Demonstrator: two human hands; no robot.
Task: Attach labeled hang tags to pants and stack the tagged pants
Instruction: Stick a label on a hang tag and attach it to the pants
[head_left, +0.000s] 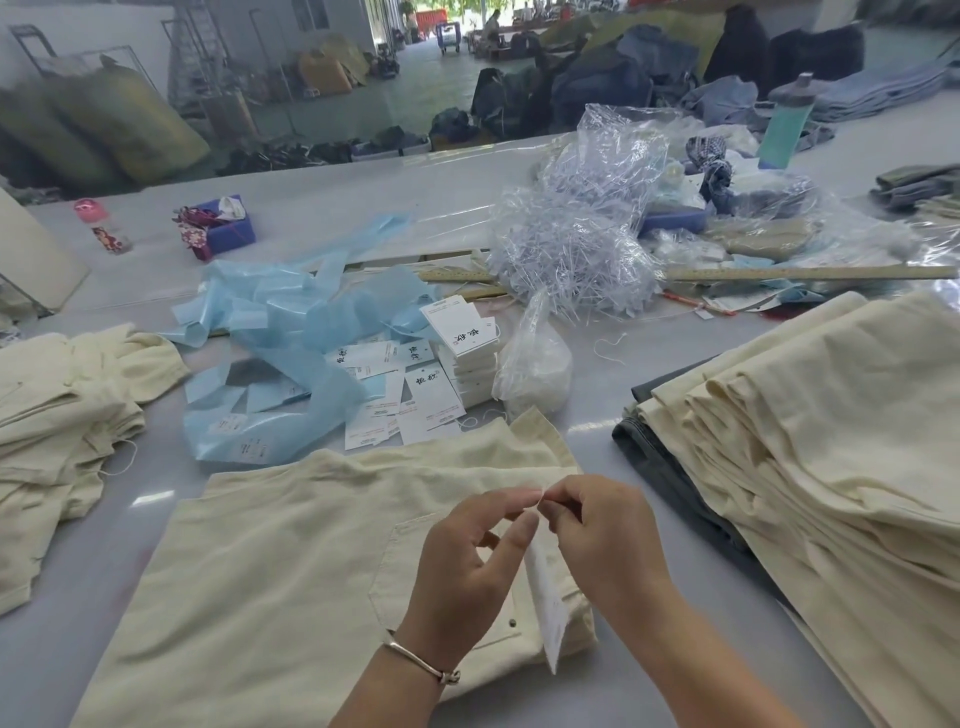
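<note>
Cream pants (291, 561) lie folded flat on the table right in front of me, back pocket up. Above them my left hand (467, 566) and my right hand (597, 535) meet fingertip to fingertip, both pinching the top of a white hang tag (548, 613) that dangles edge-on over the pocket. A thin string at the pinch is too small to make out. A stack of white hang tags (465, 343) with black lettering stands beyond the pants, loose tags (395, 395) spread beside it.
A tall pile of cream pants (810, 447) over dark ones fills the right side. Another heap of cream pants (62, 415) lies left. Blue plastic film (291, 332), a clear bag of plastic fasteners (576, 244), a small white bag (535, 364) and wooden rulers (810, 273) crowd the middle.
</note>
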